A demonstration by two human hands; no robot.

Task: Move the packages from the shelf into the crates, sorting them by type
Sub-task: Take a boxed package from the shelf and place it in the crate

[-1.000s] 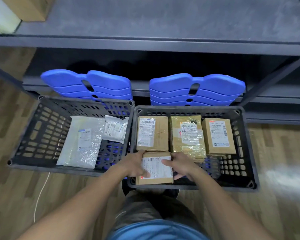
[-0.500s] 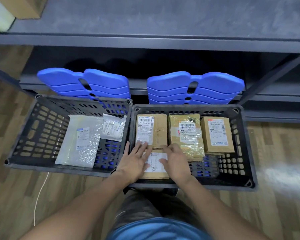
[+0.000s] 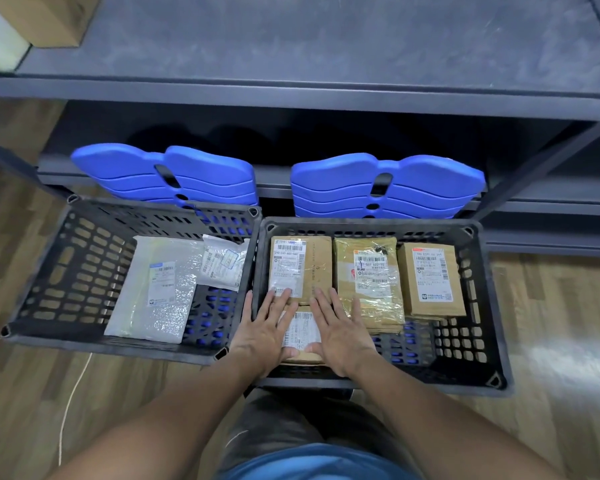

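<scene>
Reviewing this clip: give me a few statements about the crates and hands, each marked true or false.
1. The left hand and right hand lie flat on a small box in the right crate. True.
2. The left crate holds cardboard boxes. False: it holds two white mailers.
3. Three parcels line the right crate's far side. True.
4. The top shelf is bare. False: a cardboard box sits at its far-left corner.
</scene>
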